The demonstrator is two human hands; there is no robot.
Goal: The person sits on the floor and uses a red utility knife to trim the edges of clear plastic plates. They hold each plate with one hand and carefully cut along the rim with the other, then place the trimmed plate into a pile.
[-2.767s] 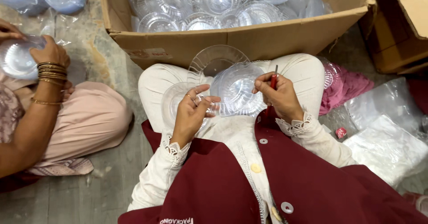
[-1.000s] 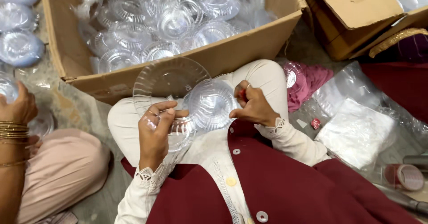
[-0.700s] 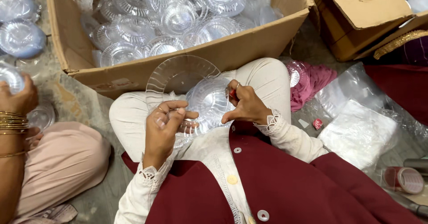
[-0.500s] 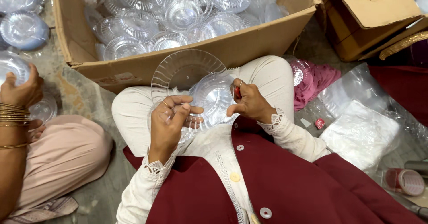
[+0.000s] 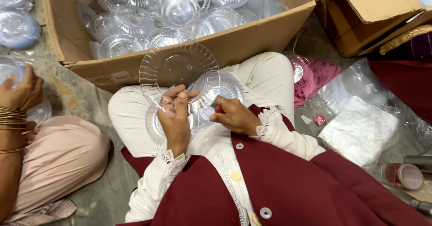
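Head view, left hand now gripping clear plate, cardboard box closer

Lap is crowded: clear plastic plate tilts up in front of left hand, clear bowl beside right hand, so little gap btwn hands. Fwd path blocked by near wall of cardboard box, packed w/ clear dishes; way in is over the rim only. Left side: co-worker's hand and knee near. Right side: pink cloth, plastic bags, tape roll. Bare floor strip btwn knees is free.
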